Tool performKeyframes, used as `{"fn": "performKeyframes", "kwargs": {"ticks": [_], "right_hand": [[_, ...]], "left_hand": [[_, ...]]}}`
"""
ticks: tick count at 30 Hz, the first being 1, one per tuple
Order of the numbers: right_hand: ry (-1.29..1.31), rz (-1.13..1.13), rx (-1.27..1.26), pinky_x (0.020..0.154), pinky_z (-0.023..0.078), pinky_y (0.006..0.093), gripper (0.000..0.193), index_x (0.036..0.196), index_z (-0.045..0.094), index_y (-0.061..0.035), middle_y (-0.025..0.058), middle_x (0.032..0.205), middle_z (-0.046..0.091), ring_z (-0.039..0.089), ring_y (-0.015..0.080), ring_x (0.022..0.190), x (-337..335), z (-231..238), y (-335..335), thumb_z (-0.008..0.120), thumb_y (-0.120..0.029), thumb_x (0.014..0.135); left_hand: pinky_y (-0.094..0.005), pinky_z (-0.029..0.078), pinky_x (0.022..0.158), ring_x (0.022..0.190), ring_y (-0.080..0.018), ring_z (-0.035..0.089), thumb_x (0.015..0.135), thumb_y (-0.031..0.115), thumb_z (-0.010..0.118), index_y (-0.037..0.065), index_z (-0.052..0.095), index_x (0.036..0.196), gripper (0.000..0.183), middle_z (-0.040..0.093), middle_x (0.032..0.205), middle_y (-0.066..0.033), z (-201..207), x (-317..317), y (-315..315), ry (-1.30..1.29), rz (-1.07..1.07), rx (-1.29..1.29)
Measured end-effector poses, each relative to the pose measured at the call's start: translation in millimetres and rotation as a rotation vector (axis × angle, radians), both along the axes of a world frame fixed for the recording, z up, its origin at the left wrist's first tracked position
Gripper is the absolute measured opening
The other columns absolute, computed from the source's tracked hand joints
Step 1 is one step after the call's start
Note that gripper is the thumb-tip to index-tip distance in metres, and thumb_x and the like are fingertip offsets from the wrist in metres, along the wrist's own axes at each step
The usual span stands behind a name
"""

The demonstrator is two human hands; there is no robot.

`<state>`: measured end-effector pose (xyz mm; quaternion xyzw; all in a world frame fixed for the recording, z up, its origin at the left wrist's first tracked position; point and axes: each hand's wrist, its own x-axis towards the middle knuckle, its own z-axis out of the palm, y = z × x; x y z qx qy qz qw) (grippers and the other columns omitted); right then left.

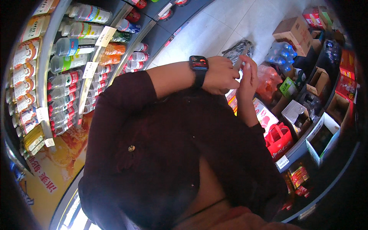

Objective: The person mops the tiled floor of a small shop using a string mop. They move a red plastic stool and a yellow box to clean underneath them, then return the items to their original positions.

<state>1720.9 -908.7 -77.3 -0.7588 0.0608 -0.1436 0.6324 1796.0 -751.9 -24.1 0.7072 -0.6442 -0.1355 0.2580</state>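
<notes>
My left hand [220,75], with a black smartwatch [199,69] on its wrist, reaches in from the left with its fingers curled closed. A thin, pale, flat strip [237,64] sticks out at its fingertips; I cannot make out its kind. My right hand [247,78] is raised close beside it, fingertips drawn together at the strip's upper end. How firmly each hand grips the strip is partly hidden. Just past both hands, a crumpled grey-and-white bundle [239,50] lies on the floor.
Drink bottles [78,48] fill the shelves at left, with price tags [90,70] along the edges. To the right stand a cardboard box [293,34], shrink-wrapped blue bottles [281,55], a red bag [278,140] and a white open box [323,138]. Pale tiles [214,30] cover the floor.
</notes>
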Motion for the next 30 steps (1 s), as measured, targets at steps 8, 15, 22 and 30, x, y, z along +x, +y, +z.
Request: {"fn": "performKeyframes", "kwargs": {"ticks": [8, 15, 22, 30], "right_hand": [[0.477, 0.02, 0.271, 0.09, 0.043, 0.0331, 0.065, 0.138, 0.034, -0.0037, 0.0134, 0.129, 0.046, 0.05, 0.0222, 0.111, -16.8, -201.6, -42.5, 0.064, -0.015, 0.082], [0.36, -0.298, 1.042, 0.083, 0.048, 0.0311, 0.054, 0.126, 0.045, -0.0022, 0.0107, 0.107, 0.054, 0.054, 0.0178, 0.092, 67.5, -279.1, -42.4, 0.071, -0.014, 0.081], [0.144, 0.112, -0.353, 0.076, 0.047, 0.0303, 0.047, 0.115, 0.051, -0.0022, 0.0085, 0.091, 0.055, 0.05, 0.0154, 0.079, 134.6, -299.3, 5.0, 0.076, -0.01, 0.076], [0.368, 0.481, -0.697, 0.078, 0.049, 0.0456, 0.052, 0.121, 0.054, -0.0151, 0.0227, 0.089, 0.061, 0.061, 0.0392, 0.088, 166.8, -273.2, 73.9, 0.07, -0.039, 0.077]], "left_hand": [[-0.0478, 0.04, 0.09, 0.116, -0.0334, 0.047, 0.067, 0.01, 0.072, 0.009, 0.052, 0.072, 0.021, 0.057, 0.098, -0.0096, -9.4, -6.3, 2.2, 0.61, 0.023, -0.153], [-0.0439, 0.038, 0.088, 0.108, -0.0342, 0.047, 0.072, 0.011, 0.072, 0.009, 0.049, 0.071, 0.023, 0.053, 0.092, -0.0083, -24.8, -2.3, 33.9, 0.862, 0.125, -0.369], [-0.0383, 0.037, 0.084, 0.092, -0.03, 0.051, 0.071, 0.012, 0.069, 0.006, 0.052, 0.067, 0.019, 0.055, 0.085, -0.0097, -32.6, -5.0, 77.4, 0.851, 0.53, -0.536], [-0.0376, 0.038, 0.076, 0.079, -0.0277, 0.048, 0.074, 0.005, 0.065, 0.001, 0.051, 0.057, 0.022, 0.051, 0.068, -0.0096, -39.8, -48.5, 98.8, 0.827, 0.827, -0.536]]}}
